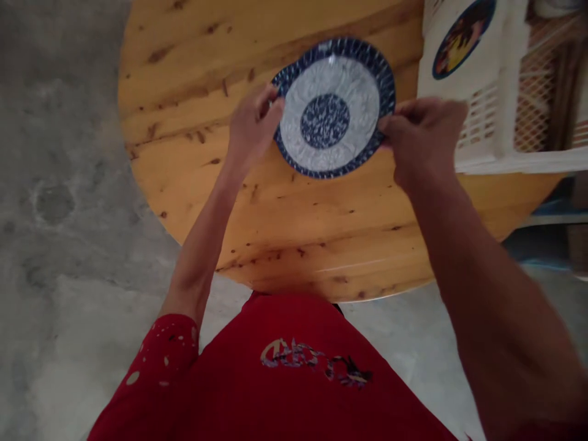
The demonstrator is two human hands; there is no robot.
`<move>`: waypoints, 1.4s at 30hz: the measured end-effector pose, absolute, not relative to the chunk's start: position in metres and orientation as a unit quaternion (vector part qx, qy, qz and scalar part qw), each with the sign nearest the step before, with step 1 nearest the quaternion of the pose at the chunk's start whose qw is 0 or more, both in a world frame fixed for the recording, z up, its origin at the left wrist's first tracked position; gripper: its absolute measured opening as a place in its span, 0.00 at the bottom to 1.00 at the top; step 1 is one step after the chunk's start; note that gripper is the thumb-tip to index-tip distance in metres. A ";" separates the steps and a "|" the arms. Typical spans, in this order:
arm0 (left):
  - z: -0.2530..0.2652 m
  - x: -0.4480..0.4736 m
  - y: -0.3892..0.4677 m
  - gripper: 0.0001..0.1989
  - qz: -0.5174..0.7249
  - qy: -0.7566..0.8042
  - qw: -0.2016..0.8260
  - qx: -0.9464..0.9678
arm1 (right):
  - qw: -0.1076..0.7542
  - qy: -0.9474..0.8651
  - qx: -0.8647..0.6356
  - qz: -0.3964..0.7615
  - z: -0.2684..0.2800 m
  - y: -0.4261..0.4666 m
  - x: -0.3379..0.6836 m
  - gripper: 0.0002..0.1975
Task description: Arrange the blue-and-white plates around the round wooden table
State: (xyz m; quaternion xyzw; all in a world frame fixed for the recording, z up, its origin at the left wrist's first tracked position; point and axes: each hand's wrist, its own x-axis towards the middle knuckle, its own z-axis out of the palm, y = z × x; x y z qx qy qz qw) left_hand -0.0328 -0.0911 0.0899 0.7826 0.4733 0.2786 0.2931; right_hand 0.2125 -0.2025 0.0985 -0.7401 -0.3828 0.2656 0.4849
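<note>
A round plate with a dark blue patterned rim and a speckled blue centre is held over the wooden table. On its left edge my left hand is closed, thumb on top and fingers at the rim. My right hand pinches the opposite edge between thumb and fingers. Whether the plate's underside touches the tabletop, I cannot tell.
The round wooden table has a knotted, shiny surface. On its right side stands a white plastic basket with lattice walls and an oval picture label. Grey concrete floor surrounds the table.
</note>
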 end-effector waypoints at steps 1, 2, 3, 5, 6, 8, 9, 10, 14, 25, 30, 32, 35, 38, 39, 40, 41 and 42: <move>0.092 -0.038 -0.117 0.16 0.277 0.463 0.294 0.789 | 0.485 -0.377 -0.743 0.264 0.096 -0.225 0.208 0.03; 0.090 -0.043 -0.144 0.15 0.267 0.454 0.301 0.795 | 0.480 -0.366 -0.751 0.266 0.091 -0.248 0.204 0.03; 0.085 -0.049 -0.170 0.13 0.250 0.455 0.312 0.796 | 0.465 -0.348 -0.762 0.286 0.083 -0.270 0.200 0.02; 0.066 -0.058 -0.216 0.12 0.218 0.476 0.344 0.779 | 0.428 -0.323 -0.780 0.323 0.064 -0.311 0.192 0.02; 0.055 -0.062 -0.235 0.12 0.204 0.484 0.357 0.772 | 0.421 -0.306 -0.784 0.339 0.055 -0.329 0.188 0.03; 0.037 -0.068 -0.265 0.10 0.170 0.514 0.369 0.755 | 0.410 -0.295 -0.782 0.366 0.037 -0.359 0.180 0.05; 0.031 -0.070 -0.277 0.09 0.150 0.526 0.372 0.750 | 0.407 -0.292 -0.782 0.370 0.030 -0.371 0.176 0.07; 0.027 -0.072 -0.286 0.09 0.131 0.536 0.374 0.746 | 0.404 -0.292 -0.783 0.371 0.024 -0.382 0.172 0.09; 0.021 -0.077 -0.307 0.10 0.092 0.563 0.359 0.738 | 0.401 -0.291 -0.787 0.367 0.003 -0.410 0.160 0.14; 0.010 -0.070 -0.320 0.14 0.108 0.653 0.299 0.688 | 0.376 -0.370 -0.782 0.332 -0.012 -0.413 0.142 0.11; 0.009 -0.069 -0.330 0.17 0.164 0.653 0.345 0.654 | 0.446 -0.306 -0.715 0.443 -0.011 -0.426 0.142 0.20; 0.008 -0.071 -0.336 0.17 0.187 0.658 0.350 0.640 | 0.483 -0.241 -0.693 0.477 -0.011 -0.438 0.143 0.21; 0.007 -0.082 -0.347 0.16 0.245 0.670 0.391 0.581 | 0.506 -0.170 -0.703 0.470 -0.014 -0.461 0.147 0.20; 0.006 -0.106 -0.366 0.14 0.306 0.697 0.436 0.480 | 0.529 -0.136 -0.710 0.445 -0.020 -0.487 0.157 0.20; 0.006 -0.117 -0.375 0.13 0.316 0.713 0.435 0.449 | 0.537 -0.129 -0.710 0.436 -0.021 -0.495 0.159 0.20; 0.007 -0.129 -0.385 0.12 0.321 0.730 0.429 0.424 | 0.543 -0.124 -0.710 0.430 -0.023 -0.501 0.161 0.20; 0.009 -0.141 -0.396 0.12 0.321 0.747 0.420 0.403 | 0.547 -0.120 -0.710 0.428 -0.024 -0.505 0.162 0.19; 0.010 -0.153 -0.410 0.11 0.318 0.762 0.411 0.386 | 0.549 -0.117 -0.708 0.428 -0.025 -0.508 0.162 0.18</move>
